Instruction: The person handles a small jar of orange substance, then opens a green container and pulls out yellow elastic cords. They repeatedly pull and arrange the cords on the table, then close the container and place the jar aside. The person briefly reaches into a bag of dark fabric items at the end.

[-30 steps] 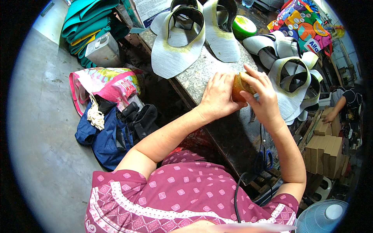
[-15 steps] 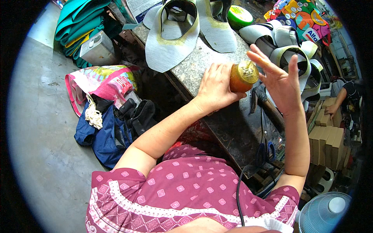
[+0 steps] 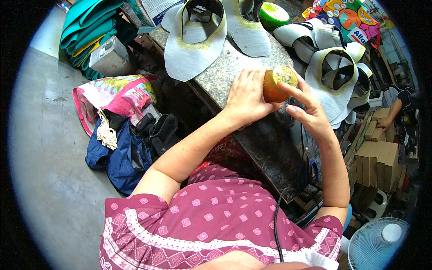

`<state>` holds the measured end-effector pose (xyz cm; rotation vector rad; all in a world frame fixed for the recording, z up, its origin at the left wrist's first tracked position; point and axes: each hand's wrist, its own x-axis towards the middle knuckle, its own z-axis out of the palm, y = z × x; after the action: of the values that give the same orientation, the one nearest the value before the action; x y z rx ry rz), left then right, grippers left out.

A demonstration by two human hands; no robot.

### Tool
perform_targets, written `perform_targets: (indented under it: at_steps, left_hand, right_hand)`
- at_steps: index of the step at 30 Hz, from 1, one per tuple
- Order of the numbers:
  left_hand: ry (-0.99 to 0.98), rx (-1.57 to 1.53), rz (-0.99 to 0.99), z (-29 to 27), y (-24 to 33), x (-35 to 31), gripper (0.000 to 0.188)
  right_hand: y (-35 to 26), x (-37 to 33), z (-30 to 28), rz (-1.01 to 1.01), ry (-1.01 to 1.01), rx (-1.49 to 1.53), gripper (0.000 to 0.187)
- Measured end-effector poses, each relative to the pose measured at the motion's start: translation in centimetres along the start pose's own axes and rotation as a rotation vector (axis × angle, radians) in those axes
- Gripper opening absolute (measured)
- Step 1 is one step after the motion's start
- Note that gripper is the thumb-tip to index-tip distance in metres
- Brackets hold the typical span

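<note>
While the left hand (image 3: 246, 96) wraps the glue can (image 3: 275, 84), right hand (image 3: 307, 111) fingertips pinch its lid at 3 o'clock; tilting could spill adhesive onto the stone slab (image 3: 225, 67).

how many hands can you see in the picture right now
3: left hand wrapped round the yellowish can, right hand at its top, another person's hand by the cardboard boxes.

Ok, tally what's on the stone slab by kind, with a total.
Grey cut-out pieces lying flat: 2
Orange can, held in both hands: 1
Green tin at the far end: 1
Total: 4
</note>
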<state>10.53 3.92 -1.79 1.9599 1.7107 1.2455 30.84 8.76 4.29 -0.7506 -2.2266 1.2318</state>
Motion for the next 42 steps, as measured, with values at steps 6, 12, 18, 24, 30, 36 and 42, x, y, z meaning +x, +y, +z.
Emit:
perform_targets:
  at_steps: [6,12,18,24,30,36,42]
  left_hand:
    - [0.012,0.001,-0.013,-0.1,0.1,0.1,0.087]
    - [-0.005,-0.034,-0.018,-0.5,0.3,0.1,0.089]
    - [-0.025,-0.03,-0.025,-0.4,0.0,0.0,0.09]
    - [-0.008,-0.038,-0.002,-0.4,0.0,0.1,0.092]
    - [-0.024,-0.011,-0.041,-0.2,0.3,0.1,0.102]
    - [-0.046,-0.02,-0.041,-0.2,-0.1,0.2,0.11]
    - [-0.057,-0.044,-0.036,-0.6,-0.2,0.3,0.113]
  right_hand:
    - [-0.9,-0.5,-1.8,0.095,-0.151,0.088,0.033]
    - [-1.2,0.4,-2.2,0.188,0.116,0.324,0.055]
    - [-0.9,3.0,-3.9,0.388,0.161,0.154,0.062]
    - [1.4,6.6,-4.1,0.135,0.313,-0.305,0.056]
    - [2.9,12.2,-6.2,0.007,0.284,-0.304,0.07]
    - [9.5,26.0,-9.0,-0.187,0.363,-0.724,0.108]
    - [12.0,29.1,-8.0,0.371,0.244,-0.958,0.139]
